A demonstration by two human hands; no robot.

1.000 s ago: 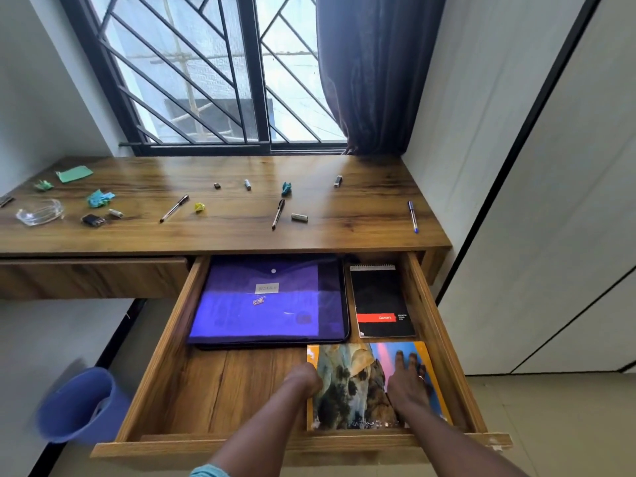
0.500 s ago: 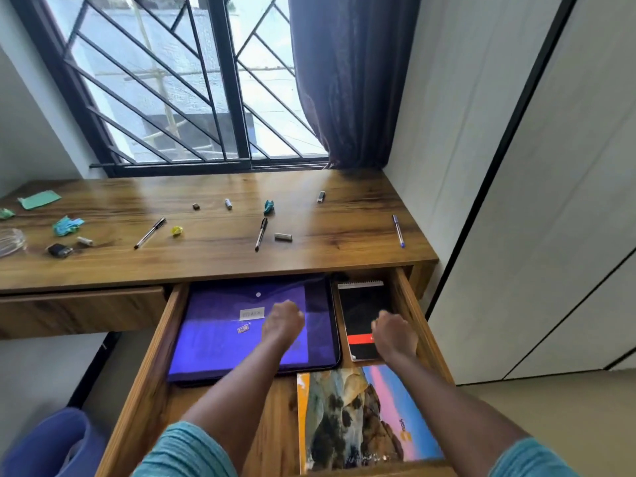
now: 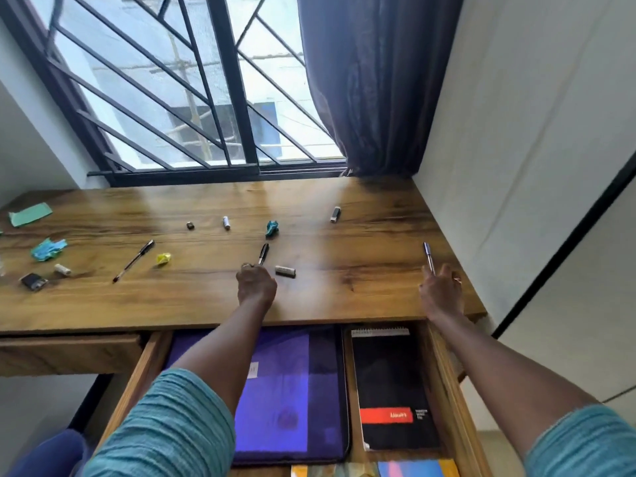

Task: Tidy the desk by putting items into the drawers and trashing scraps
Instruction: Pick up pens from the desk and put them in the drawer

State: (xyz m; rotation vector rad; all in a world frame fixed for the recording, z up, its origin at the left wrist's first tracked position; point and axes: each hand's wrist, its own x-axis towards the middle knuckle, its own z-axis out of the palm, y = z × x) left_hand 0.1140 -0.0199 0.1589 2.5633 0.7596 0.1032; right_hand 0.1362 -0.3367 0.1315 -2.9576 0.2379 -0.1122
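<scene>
We reach both arms over the open drawer (image 3: 444,380) onto the surface (image 3: 344,297). Our left hand (image 3: 256,282) curls loosely at the near end of the black pen (image 3: 263,253); whether the fingers have closed on it we cannot tell, since the knuckles hide the tip. That pen lies with its long axis running almost straight away from us, tilted slightly right at the far end, so the hand meets it end-on. A small grey cylinder (image 3: 285,270) lies just beside this hand, on its right.

Our right hand (image 3: 441,287) sits near the right edge of the surface, fingers pinched around the near end of the blue pen (image 3: 428,258), which also points away from us, leaning a little left. It looks gripped or very nearly so.

Each pen lies directly ahead of its own hand, so we judge a straight pull back toward the drawer suits both. Further left, a second black pen (image 3: 134,260) lies slanted, well apart from either hand, and nearer the left one.
</scene>
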